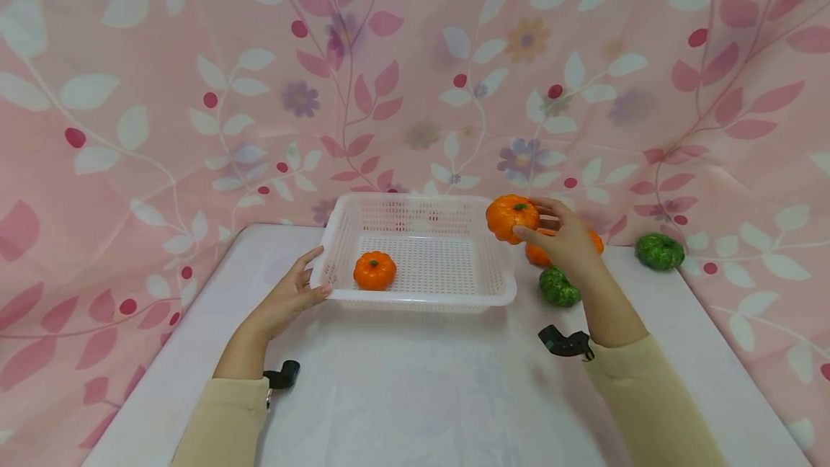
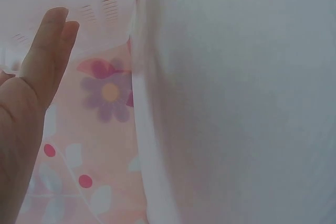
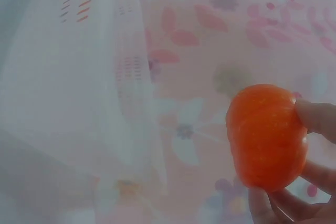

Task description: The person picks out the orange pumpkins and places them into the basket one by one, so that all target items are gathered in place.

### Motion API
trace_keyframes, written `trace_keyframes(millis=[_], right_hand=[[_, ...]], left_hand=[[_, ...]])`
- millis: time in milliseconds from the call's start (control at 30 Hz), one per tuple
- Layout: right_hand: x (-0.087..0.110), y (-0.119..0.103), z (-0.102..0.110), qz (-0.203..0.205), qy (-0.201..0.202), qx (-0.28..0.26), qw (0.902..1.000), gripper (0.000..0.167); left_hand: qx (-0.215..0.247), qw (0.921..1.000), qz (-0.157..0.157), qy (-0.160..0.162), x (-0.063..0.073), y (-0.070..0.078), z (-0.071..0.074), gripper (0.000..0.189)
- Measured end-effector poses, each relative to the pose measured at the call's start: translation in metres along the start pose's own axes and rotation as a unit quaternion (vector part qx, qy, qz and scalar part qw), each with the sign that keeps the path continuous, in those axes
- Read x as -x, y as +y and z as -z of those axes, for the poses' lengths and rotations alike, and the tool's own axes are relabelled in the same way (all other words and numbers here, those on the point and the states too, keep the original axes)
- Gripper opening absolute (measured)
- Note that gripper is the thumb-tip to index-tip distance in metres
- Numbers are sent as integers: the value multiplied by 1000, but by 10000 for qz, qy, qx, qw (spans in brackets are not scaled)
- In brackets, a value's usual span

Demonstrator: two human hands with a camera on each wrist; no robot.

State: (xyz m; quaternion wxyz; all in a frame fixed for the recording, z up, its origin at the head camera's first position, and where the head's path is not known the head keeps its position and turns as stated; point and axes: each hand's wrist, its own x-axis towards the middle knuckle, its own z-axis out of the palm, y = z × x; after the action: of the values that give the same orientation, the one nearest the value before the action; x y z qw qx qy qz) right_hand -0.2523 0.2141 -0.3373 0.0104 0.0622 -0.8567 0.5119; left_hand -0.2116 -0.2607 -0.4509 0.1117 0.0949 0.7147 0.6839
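Note:
My right hand (image 1: 563, 238) holds an orange mini pumpkin (image 1: 509, 218) with a green stem, raised just over the right end of a white plastic basket (image 1: 415, 299). In the right wrist view the thumb and fingers pinch this pumpkin from its side. My left hand (image 1: 285, 301) grips the basket's front left corner, thumb at the front rim and fingers along the left side. Another orange pumpkin (image 1: 375, 271) sits inside the basket, toward the left. Partly hidden behind my right hand are more orange pumpkins (image 1: 537, 254) on the table.
A green pumpkin (image 1: 560, 287) lies right of the basket, below my right hand. Another green pumpkin (image 1: 659, 251) rests near the table's back right corner. A pink floral cloth (image 1: 415, 78) hangs behind the white table (image 1: 415, 395).

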Motion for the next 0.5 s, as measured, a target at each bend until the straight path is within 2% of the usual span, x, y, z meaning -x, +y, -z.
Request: trace_keyframes(millis=[500], right_hand=[[-21,-17,-28,194,-500,-35,9986,75]], left_hand=[[-16,10000,8,15,0,0,0,90]])
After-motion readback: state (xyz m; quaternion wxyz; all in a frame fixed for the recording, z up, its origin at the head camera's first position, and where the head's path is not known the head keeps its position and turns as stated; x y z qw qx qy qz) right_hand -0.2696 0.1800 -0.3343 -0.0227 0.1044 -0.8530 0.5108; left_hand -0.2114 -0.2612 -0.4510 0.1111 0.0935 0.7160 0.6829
